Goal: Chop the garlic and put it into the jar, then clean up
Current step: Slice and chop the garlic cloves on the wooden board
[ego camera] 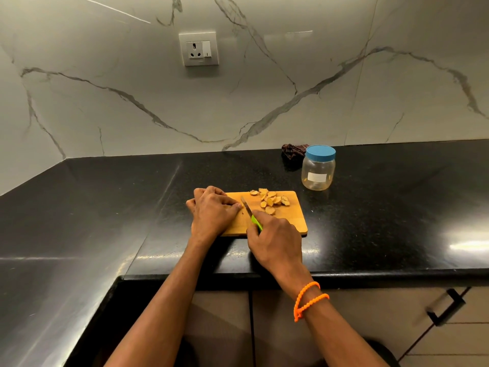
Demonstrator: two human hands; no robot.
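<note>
You are mid-chop: your right hand (275, 242) clamps its grip on the knife (251, 214), your left hand (211, 210) seemingly pins a hidden piece, garlic slices (272, 200) lie on the board (293, 221), and beyond it the jar (318, 169) stands capped.

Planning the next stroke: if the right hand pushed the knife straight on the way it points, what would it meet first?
Probably the left hand's fingertips, which sit beside the blade held by the right hand; depth is unclear.
</note>
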